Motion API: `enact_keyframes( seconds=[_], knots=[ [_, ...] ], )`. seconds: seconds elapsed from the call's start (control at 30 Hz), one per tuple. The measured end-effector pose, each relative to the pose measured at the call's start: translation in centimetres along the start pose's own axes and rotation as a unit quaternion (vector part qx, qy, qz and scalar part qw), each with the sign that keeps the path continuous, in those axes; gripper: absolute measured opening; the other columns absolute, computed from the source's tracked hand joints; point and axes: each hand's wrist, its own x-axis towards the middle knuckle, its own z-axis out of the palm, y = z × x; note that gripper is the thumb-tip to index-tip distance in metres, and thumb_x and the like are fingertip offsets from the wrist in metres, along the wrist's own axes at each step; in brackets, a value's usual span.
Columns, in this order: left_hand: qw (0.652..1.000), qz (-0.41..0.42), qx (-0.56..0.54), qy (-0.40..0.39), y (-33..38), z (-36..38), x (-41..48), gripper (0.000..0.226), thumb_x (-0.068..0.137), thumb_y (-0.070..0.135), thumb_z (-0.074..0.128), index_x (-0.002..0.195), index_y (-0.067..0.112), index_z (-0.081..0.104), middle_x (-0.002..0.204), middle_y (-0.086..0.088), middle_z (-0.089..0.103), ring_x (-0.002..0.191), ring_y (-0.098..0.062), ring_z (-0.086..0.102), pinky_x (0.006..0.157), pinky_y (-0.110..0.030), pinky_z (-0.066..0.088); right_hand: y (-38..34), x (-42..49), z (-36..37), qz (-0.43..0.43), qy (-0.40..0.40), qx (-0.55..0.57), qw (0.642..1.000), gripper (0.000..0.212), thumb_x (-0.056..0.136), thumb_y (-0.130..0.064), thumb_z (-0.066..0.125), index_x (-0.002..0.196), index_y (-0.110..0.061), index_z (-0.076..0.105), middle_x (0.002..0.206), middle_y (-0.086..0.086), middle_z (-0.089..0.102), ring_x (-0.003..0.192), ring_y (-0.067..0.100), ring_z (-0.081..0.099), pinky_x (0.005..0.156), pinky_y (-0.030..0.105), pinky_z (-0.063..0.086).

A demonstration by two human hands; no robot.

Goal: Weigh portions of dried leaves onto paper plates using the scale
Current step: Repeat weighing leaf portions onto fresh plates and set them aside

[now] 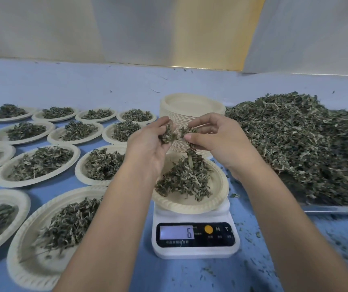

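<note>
**While the scale reads 6, leaves are held in both hands above the plate**

As seen from the head camera, both hands are raised just above the paper plate (221, 192), which is seated on the white scale (196, 249). A "6" is shown on the display (177, 232).

- Left hand (147, 142): palm turned inward, fingers curled round a clump of dried leaves (168, 133).
- Right hand (217, 140): a smaller tuft (186, 131) is pinched between thumb and fingertips; the other fingers are loosely bent.
- A few leaf strands (190, 153) are seen between the right hand and the heap below. Whether they hang from the pinch or are loose cannot be told.
- A loose heap (183, 178) is already piled in the plate, mostly at its centre and far side.

Surroundings:
- A stack of empty plates (190, 106) is placed directly behind the scale, partly hidden by the hands.
- The bulk pile (305, 144) is spread on a tray (337, 208) to the right, just beside the scale.
- Filled plates (0, 178) are laid out in rows to the left, near one another.
- Leaf crumbs are scattered on the blue table (190, 275), mainly right of the scale.
</note>
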Motion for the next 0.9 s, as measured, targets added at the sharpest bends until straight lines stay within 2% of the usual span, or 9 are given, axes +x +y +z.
enact_keyframes(
  seconds=[0.1,0.2,0.27,0.4,0.47,0.5,0.57,0.67,0.9],
  knots=[
    [1.000,0.015,0.017,0.019,0.1,-0.4,0.4,0.028,0.095,-0.010,0.037,0.090,0.002,0.062,0.102,-0.011,0.064,0.084,-0.014,0.066,0.069,-0.021,0.055,0.3,0.0,0.3,-0.030,0.012,-0.115,0.993,0.021,0.073,-0.015,0.081,0.083,-0.022,0.064,0.077,-0.001,0.064,0.075,0.012,0.061,0.080,0.033,0.054],
    [0.999,0.026,0.033,0.028,0.2,-0.5,0.6,0.029,0.094,-0.010,0.037,0.090,0.004,0.063,0.101,-0.010,0.065,0.086,-0.014,0.066,0.077,-0.024,0.052,0.6,-0.2,0.7,-0.066,0.001,-0.202,0.977,0.019,0.071,-0.022,0.083,0.076,-0.026,0.065,0.073,-0.011,0.064,0.065,-0.002,0.056,0.064,0.012,0.045],
    [0.998,0.029,0.041,0.029,0.1,-0.6,0.7,0.030,0.095,-0.009,0.036,0.091,0.005,0.063,0.098,-0.008,0.066,0.086,-0.013,0.065,0.080,-0.024,0.050,0.9,-0.4,1.0,-0.087,-0.001,-0.272,0.958,0.015,0.072,-0.028,0.082,0.076,-0.028,0.067,0.072,-0.018,0.059,0.073,-0.003,0.053,0.063,0.006,0.038],
    [0.998,0.033,0.043,0.028,0.0,-0.7,0.7,0.030,0.095,-0.008,0.037,0.089,0.004,0.063,0.091,-0.007,0.066,0.084,-0.014,0.065,0.078,-0.024,0.050,1.1,-0.2,0.9,-0.091,-0.034,-0.374,0.922,0.018,0.072,-0.042,0.078,0.088,-0.037,0.074,0.080,-0.014,0.056,0.108,0.022,0.048,0.082,0.027,0.035],
    [0.998,0.032,0.046,0.028,0.0,-0.7,0.8,0.030,0.095,-0.008,0.037,0.089,0.004,0.063,0.092,-0.008,0.066,0.084,-0.014,0.065,0.080,-0.024,0.050,0.9,-0.2,0.5,-0.081,-0.047,-0.337,0.937,0.024,0.071,-0.043,0.078,0.094,-0.038,0.074,0.086,-0.014,0.059,0.112,0.020,0.049,0.091,0.028,0.040],
    [0.998,0.032,0.046,0.026,0.0,-0.6,0.8,0.029,0.095,-0.008,0.037,0.090,0.004,0.063,0.092,-0.008,0.066,0.084,-0.014,0.065,0.081,-0.025,0.050,0.8,-0.1,0.3,-0.079,-0.041,-0.294,0.952,0.022,0.073,-0.041,0.077,0.094,-0.036,0.074,0.085,-0.018,0.061,0.109,0.010,0.052,0.088,0.023,0.041],
    [0.998,0.029,0.046,0.021,-0.1,-0.5,0.7,0.029,0.095,-0.008,0.037,0.089,0.005,0.063,0.094,-0.008,0.066,0.084,-0.014,0.066,0.082,-0.025,0.050,0.8,0.0,0.0,-0.083,-0.008,-0.209,0.974,0.013,0.079,-0.034,0.073,0.091,-0.030,0.076,0.069,-0.025,0.060,0.080,-0.012,0.054,0.068,0.007,0.037],
    [0.999,0.019,0.045,0.006,-0.2,-0.3,0.4,0.029,0.095,-0.009,0.036,0.090,0.004,0.062,0.102,-0.010,0.064,0.085,-0.014,0.065,0.080,-0.024,0.052,1.0,0.2,0.0,-0.090,0.060,-0.152,0.982,0.006,0.085,-0.025,0.069,0.084,-0.028,0.075,0.063,-0.018,0.059,0.057,-0.009,0.050,0.055,0.010,0.035],
    [0.997,-0.006,0.065,-0.046,-0.6,0.7,-0.5,0.029,0.094,-0.011,0.035,0.095,0.002,0.061,0.088,-0.014,0.063,0.080,-0.018,0.061,0.074,-0.023,0.052,1.0,0.2,1.0,-0.094,0.050,-0.123,0.987,0.016,0.078,-0.026,0.077,0.090,-0.032,0.068,0.078,-0.015,0.067,0.061,-0.010,0.054,0.061,0.003,0.041]
  ],
)
